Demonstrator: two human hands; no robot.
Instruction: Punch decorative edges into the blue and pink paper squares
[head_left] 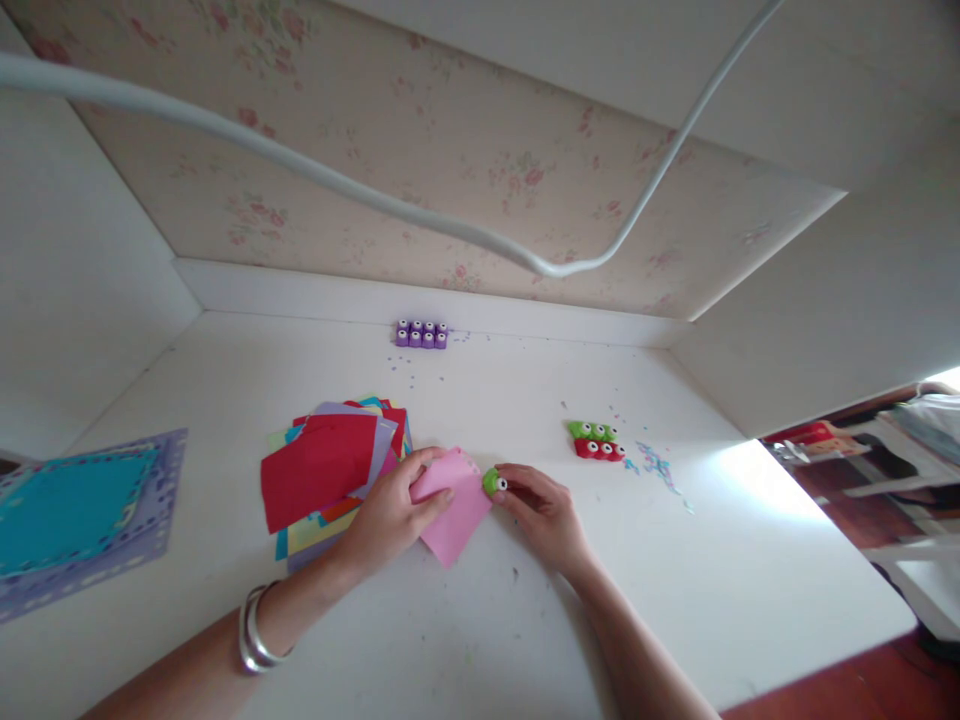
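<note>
A pink sheet of paper [454, 510] is pinched between the thumb and fingers of my left hand [401, 505], tilted over the white table. Small cut-outs show along its upper edge. My right hand [544, 510] grips a small green craft punch [493, 483] with a white button, right at the paper's right edge; whether the paper sits inside its slot I cannot tell. Left of my left hand lies a loose pile of coloured paper, with a red sheet [322, 465] on top.
Purple punches [421, 335] stand in rows near the back wall. Green punches [581, 430] and red punches [596, 450] stand at right, beside scattered paper bits [660, 468]. Blue and purple sheets with punched borders [82, 510] lie at far left. A white cable [450, 230] hangs across the view.
</note>
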